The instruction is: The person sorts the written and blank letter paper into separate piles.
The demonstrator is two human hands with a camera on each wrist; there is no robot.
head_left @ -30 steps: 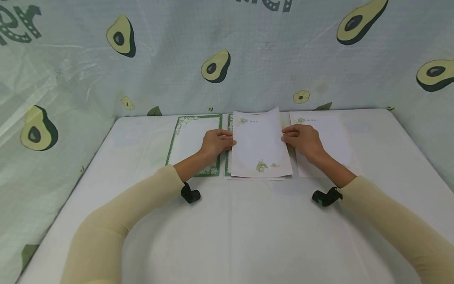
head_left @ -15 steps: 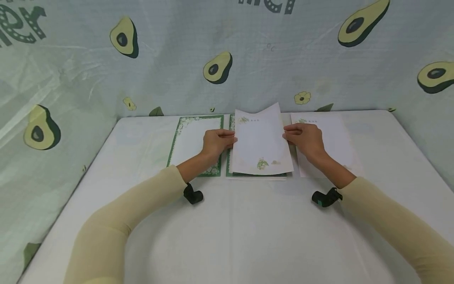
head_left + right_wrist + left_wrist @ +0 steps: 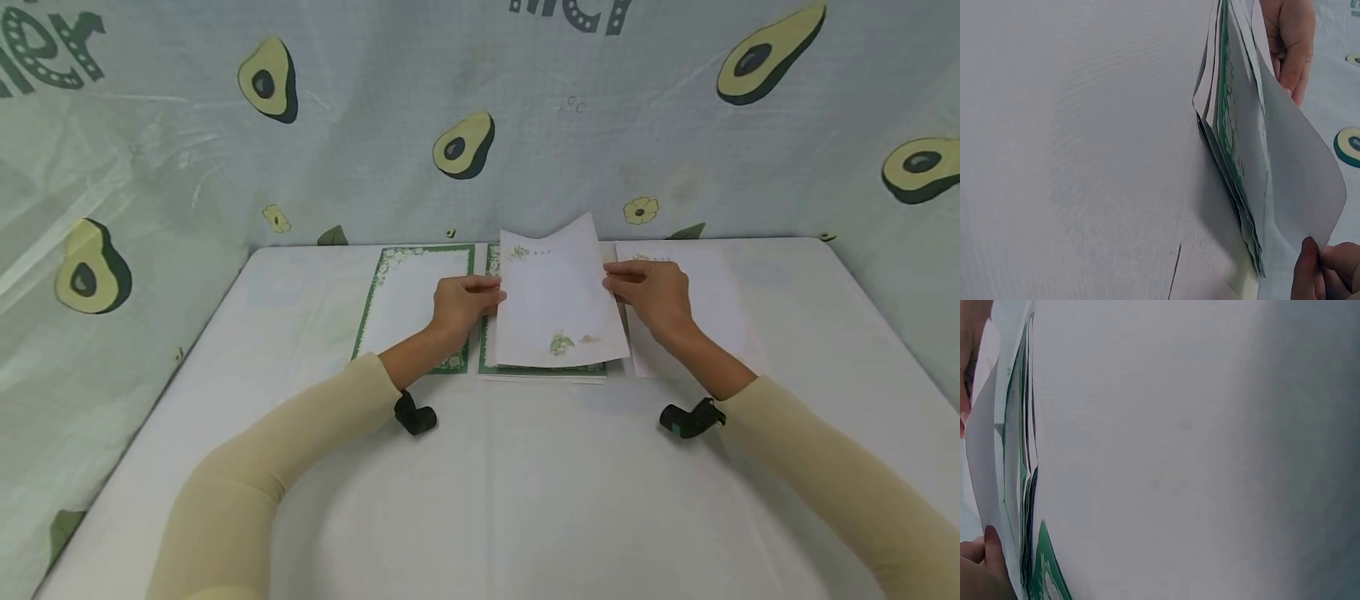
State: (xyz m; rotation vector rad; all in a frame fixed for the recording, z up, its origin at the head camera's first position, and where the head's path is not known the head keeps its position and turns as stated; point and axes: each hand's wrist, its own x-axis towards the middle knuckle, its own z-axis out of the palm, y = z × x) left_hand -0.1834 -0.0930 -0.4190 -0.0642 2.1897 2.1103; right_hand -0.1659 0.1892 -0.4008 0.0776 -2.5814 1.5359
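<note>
Both hands hold one sheet of stationery paper [image 3: 558,292], white with a small leafy print at its top left and near its bottom. My left hand [image 3: 462,307] pinches its left edge, and my right hand [image 3: 657,297] pinches the right edge. The sheet bows, its upper edge dipping in the middle. Beneath it lies a paper stack [image 3: 543,372], with a green-bordered sheet on top. In the right wrist view the lifted sheet [image 3: 1300,169] stands apart from the layered stack [image 3: 1232,125], and my right thumb [image 3: 1307,256] presses on its corner.
Left of the stack lies a green-bordered sheet [image 3: 416,287], partly behind my left hand. A pale printed sheet [image 3: 701,304] lies on the right, partly under my right arm. The white table [image 3: 480,500] ends at an avocado-print curtain [image 3: 360,108].
The held sheet has risen off the stack and shifted slightly right, uncovering the green-bordered sheet's lower edge. Both hands have moved a little right with it, keeping their pinch.
</note>
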